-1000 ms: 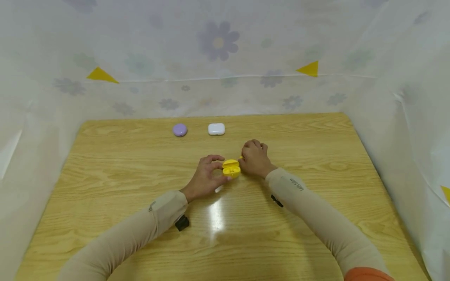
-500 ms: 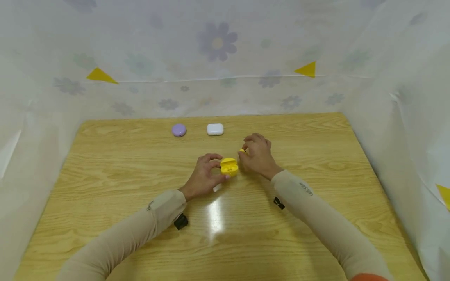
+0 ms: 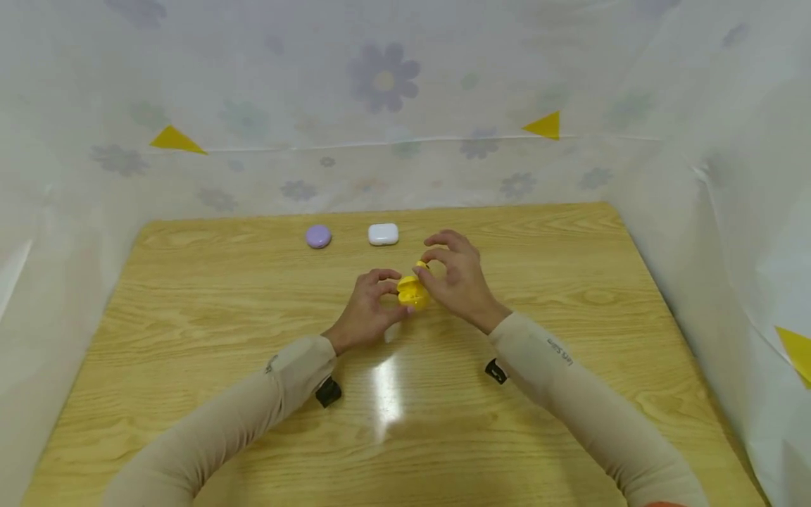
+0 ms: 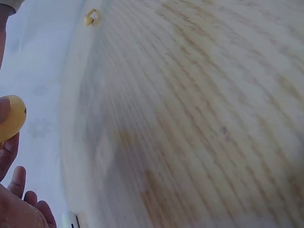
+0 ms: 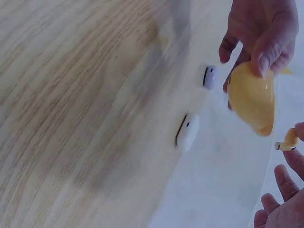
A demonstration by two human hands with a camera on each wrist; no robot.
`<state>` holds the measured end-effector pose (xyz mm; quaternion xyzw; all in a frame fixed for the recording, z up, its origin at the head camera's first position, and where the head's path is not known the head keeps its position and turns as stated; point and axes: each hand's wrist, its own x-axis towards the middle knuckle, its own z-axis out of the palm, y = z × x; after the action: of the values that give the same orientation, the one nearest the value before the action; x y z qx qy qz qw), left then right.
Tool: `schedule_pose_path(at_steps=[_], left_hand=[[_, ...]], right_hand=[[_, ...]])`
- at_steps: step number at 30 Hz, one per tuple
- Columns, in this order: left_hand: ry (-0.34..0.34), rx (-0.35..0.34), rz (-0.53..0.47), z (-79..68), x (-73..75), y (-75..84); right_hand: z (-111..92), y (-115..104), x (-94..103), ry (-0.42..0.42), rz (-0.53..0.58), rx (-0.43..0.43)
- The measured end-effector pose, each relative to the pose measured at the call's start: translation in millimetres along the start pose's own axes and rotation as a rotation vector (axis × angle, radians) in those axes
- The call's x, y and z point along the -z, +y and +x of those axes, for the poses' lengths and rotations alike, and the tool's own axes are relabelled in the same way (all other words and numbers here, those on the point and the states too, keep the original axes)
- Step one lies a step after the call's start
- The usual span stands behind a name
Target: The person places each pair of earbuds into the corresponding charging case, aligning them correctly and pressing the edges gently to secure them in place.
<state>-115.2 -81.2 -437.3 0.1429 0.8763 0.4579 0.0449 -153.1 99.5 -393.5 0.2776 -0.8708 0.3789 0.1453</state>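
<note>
My left hand [image 3: 366, 308] grips a yellow earbud case [image 3: 412, 301], its lid raised. Behind and to the right of it, my right hand [image 3: 461, 278] pinches a small yellow earbud [image 3: 422, 265] between thumb and index finger, the other fingers spread. The right wrist view shows the earbud [image 5: 288, 141] apart from the case [image 5: 251, 95], its short stem with a dark-and-silver tip. There the left thumb [image 5: 263, 59] presses on the case's outside. From this angle I cannot tell what lies in the case's wells.
A round purple case [image 3: 318, 236] and a white earbud case [image 3: 383, 234], both closed, lie near the far edge of the wooden table [image 3: 209, 303]. A flower-patterned sheet [image 3: 380, 169] hangs behind, with yellow triangles [image 3: 543, 125] on it.
My right hand first drew the earbud back and right from the case, then brought it left, above the case's right side. My left hand and the open case have barely shifted.
</note>
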Motion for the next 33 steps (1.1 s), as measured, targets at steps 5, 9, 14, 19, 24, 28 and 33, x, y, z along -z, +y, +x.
schedule_pose_path(at_steps=[5,9,14,19,24,28,33], left_hand=[[-0.009,0.009,-0.009,3.6,3.0,3.6],[0.004,-0.033,0.004,4.9,3.8,5.8],[0.013,-0.060,0.002,5.7,4.2,10.3],[0.013,-0.044,-0.004,5.9,5.3,14.8],[0.010,-0.041,-0.009,6.1,6.5,18.5],[0.011,-0.053,-0.022,5.9,7.9,20.7],[0.016,-0.069,-0.033,5.4,9.2,21.9]], right_hand=[[-2.0,-8.9,-4.3,0.013,0.077,0.040],[-4.3,-13.9,-8.7,0.026,0.139,0.048],[-7.0,-17.9,-12.6,0.047,0.157,0.047],[-9.2,-19.8,-14.1,0.063,0.150,0.046],[-10.7,-19.6,-15.3,0.079,0.147,0.040],[-12.5,-20.4,-15.5,0.072,0.145,0.023],[-13.8,-21.8,-15.4,0.059,0.123,0.013]])
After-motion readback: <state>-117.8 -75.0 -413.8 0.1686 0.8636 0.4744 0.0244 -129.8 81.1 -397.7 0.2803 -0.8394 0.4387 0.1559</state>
